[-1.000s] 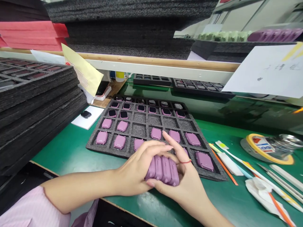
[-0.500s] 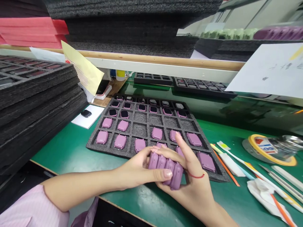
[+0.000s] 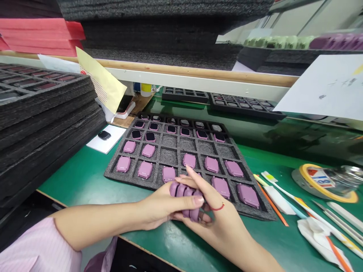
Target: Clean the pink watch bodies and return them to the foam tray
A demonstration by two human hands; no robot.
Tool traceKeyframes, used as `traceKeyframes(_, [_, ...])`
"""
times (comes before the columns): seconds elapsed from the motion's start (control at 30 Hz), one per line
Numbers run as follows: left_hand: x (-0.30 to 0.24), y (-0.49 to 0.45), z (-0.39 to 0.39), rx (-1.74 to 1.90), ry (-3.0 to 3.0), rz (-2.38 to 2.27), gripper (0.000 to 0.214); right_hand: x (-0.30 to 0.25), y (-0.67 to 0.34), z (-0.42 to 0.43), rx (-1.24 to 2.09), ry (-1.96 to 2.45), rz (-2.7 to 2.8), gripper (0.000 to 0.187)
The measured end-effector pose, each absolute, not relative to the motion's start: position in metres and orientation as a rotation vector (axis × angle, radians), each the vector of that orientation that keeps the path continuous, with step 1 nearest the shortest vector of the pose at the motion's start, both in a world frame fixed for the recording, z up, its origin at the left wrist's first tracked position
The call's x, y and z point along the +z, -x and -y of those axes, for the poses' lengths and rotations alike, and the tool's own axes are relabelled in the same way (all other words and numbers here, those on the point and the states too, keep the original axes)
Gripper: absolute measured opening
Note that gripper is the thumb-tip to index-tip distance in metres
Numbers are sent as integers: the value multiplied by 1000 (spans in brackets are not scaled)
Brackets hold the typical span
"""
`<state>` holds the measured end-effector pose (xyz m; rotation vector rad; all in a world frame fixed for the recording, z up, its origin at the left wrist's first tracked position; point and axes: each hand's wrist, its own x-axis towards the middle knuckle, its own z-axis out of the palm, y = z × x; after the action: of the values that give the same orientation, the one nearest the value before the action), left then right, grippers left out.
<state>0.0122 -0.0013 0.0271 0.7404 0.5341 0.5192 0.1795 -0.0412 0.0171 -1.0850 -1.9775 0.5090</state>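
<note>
We have just turned the row of purple cases (image 3: 183, 190), gripped between our left hand (image 3: 170, 204) and right hand (image 3: 211, 194), so it remains in hand.

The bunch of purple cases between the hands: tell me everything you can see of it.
The bunch of purple cases is a row of smooth, rounded pieces side by side, with dark gaps between some; metal or plastic, I cannot tell. It is held by the near edge of the foam tray. The left hand lays its thumb across it; the right hand curls around the other side. Fingers hide much of it.
</note>
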Motion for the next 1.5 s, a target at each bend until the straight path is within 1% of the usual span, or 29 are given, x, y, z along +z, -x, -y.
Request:
traceKeyframes(0.03, [26, -12, 1, 502, -690, -523, 51, 20, -182, 41, 539, 1104, 1941, 80])
traceKeyframes(0.07, [25, -12, 0, 497, -646, -500, 52, 24, -186, 41, 558, 1114, 1891, 71])
traceKeyframes(0.13, [25, -10, -1, 508, -591, -428, 49, 33, -192, 40, 568, 1105, 1798, 43])
traceKeyframes(0.17, [25, -10, -1, 511, -574, -392, 47, 37, -194, 39, 580, 1093, 1771, 31])
traceKeyframes(0.2, [25, -9, -2, 511, -558, -364, 44, 40, -196, 39, 603, 1081, 1757, 24])
traceKeyframes(0.3, [23, -8, -3, 498, -494, -346, 43, 46, -195, 37, 622, 1052, 1748, 15])
traceKeyframes(0.47, [15, -7, -7, 453, -447, -386, 41, 44, -189, 40, 394, 993, 1724, 8])
traceKeyframes(0.57, [13, -8, -8, 434, -505, -331, 42, 42, -194, 44, 326, 1023, 1546, 9])
traceKeyframes(0.7, [12, -8, -7, 421, -512, -251, 39, 42, -203, 47, 578, 1039, 1257, 11])
traceKeyframes(0.73, [12, -8, -7, 417, -507, -246, 39, 43, -204, 47, 614, 1026, 1276, 9])
traceKeyframes(0.77, [11, -8, -7, 414, -503, -250, 39, 44, -204, 48, 612, 1013, 1346, 12])
traceKeyframes(0.83, [10, -7, -8, 405, -500, -276, 43, 45, -201, 48, 507, 996, 1582, 28])
traceKeyframes(0.87, [9, -7, -8, 398, -502, -292, 46, 46, -199, 48, 425, 988, 1700, 29])
traceKeyframes(0.9, [9, -8, -8, 393, -502, -312, 48, 46, -197, 48, 349, 987, 1790, 26])
traceKeyframes(0.93, [8, -8, -8, 396, -499, -331, 49, 47, -195, 48, 296, 986, 1839, 18])
traceKeyframes(0.97, [8, -9, -8, 405, -496, -340, 47, 47, -194, 47, 275, 991, 1850, 10])
traceKeyframes(1.0, [8, -9, -9, 417, -493, -339, 45, 47, -193, 47, 276, 994, 1833, 6])
traceKeyframes(1.07, [8, -11, -9, 427, -500, -304, 42, 47, -194, 47, 300, 1008, 1735, 6])
traceKeyframes(1.2, [8, -11, -10, 378, -538, -188, 46, 48, -198, 50, 276, 993, 1402, 11])
traceKeyframes(1.27, [8, -10, -10, 371, -530, -150, 45, 47, -199, 51, 310, 982, 1382, 7])
traceKeyframes(1.3, [8, -9, -11, 373, -522, -140, 45, 46, -199, 51, 336, 982, 1443, 9])
traceKeyframes(1.4, [9, -7, -11, 344, -505, -135, 51, 41, -196, 50, 362, 1008, 1736, 51])
traceKeyframes(1.43, [9, -7, -12, 322, -504, -136, 54, 39, -195, 50, 344, 1022, 1801, 58])
traceKeyframes(1.47, [10, -7, -12, 300, -505, -135, 57, 37, -194, 49, 325, 1035, 1844, 59])
traceKeyframes(1.5, [12, -7, -12, 285, -508, -134, 58, 36, -193, 49, 311, 1041, 1866, 55])
